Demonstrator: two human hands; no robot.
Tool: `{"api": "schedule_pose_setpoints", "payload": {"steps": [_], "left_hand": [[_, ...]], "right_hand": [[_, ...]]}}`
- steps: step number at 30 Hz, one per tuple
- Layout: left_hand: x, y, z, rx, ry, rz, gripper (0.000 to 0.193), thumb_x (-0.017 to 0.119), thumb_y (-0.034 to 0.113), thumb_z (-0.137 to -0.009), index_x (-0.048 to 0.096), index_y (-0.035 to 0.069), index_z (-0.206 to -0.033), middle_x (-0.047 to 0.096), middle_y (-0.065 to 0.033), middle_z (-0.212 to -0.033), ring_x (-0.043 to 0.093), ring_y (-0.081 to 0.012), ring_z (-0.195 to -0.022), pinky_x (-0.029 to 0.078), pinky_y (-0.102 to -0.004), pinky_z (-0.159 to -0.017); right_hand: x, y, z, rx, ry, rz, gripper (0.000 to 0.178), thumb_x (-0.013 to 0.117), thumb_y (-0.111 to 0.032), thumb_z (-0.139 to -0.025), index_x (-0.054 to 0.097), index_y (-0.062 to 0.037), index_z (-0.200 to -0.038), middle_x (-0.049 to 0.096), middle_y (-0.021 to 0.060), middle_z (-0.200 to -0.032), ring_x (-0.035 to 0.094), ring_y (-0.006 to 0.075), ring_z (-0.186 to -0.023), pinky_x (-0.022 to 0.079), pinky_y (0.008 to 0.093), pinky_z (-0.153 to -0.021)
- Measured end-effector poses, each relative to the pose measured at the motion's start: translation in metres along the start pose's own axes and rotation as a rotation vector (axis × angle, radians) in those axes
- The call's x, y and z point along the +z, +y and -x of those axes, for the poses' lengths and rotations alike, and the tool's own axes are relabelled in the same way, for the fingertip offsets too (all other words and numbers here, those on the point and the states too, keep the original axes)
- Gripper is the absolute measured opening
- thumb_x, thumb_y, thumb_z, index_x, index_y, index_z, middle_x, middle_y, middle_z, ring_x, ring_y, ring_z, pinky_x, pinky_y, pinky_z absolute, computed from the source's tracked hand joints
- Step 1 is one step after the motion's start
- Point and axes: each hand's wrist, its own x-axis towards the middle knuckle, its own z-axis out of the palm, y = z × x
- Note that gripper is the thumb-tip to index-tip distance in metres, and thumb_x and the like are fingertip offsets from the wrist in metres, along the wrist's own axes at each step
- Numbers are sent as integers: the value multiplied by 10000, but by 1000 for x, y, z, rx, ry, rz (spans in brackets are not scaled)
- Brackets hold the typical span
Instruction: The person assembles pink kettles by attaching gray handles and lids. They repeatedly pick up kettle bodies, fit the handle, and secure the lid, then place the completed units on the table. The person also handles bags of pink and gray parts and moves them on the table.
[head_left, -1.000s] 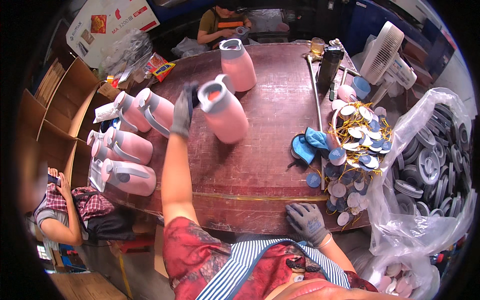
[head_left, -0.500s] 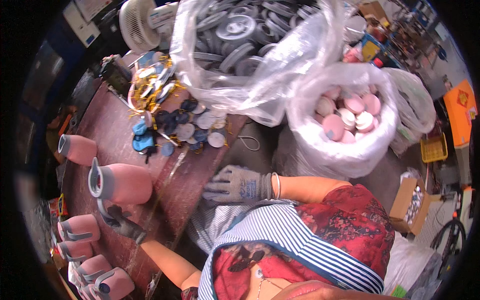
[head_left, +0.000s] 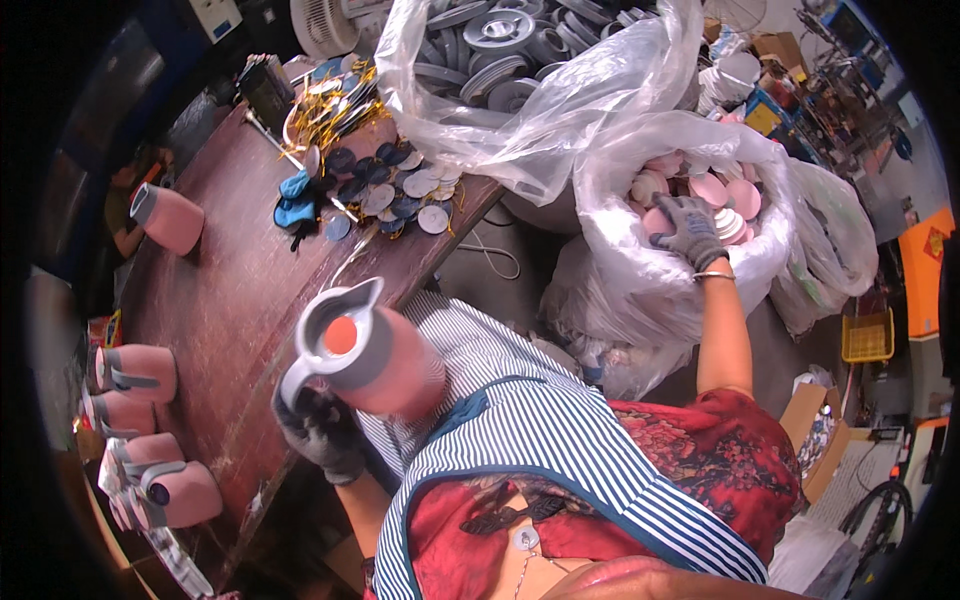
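By its grey handle, a pink jug with a grey collar and spout is held in my gloved left hand, fingers closed. It is off the table, tilted above my striped apron, and a round orange-red spot shows inside its top. My right hand, in a grey glove, reaches into a white plastic bag. Its fingers are apart around a pink round lid at the left of the pile, and I see no lid lifted. More pink and white lids lie around it.
One pink jug stands at the table's far left, and several more stand along its left edge. Discs with yellow strings and a blue cloth pouch lie on the dark red table. Behind is a bag of grey parts.
My left hand has lifted the jug off the table and brought it right, toward my apron. My right hand has gone from the table's edge into the bag of lids.
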Motion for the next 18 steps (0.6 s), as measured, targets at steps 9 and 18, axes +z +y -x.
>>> {"api": "schedule_pose_setpoints", "payload": {"steps": [9, 18], "left_hand": [[37, 11, 27, 11, -162, -387, 405, 677, 14, -914, 571, -14, -1304, 658, -126, -1236, 620, -185, -1116, 480, -326, -982], [46, 46, 20, 95, -315, -690, 437, 727, 59, -824, 619, -15, -1241, 702, -136, -1165, 682, -217, -1035, 514, -335, -939]], "right_hand": [[-118, -136, 4, -130, 588, -1016, 411, 751, -47, -830, 638, -7, -1223, 647, 119, -1136, 624, 239, -1053, 497, 352, -948], [-142, -331, -47, -1143, 411, -697, 526, 717, -328, -806, 671, -164, -1303, 520, 193, -1408, 485, 389, -1308, 384, 509, -1082]]}}
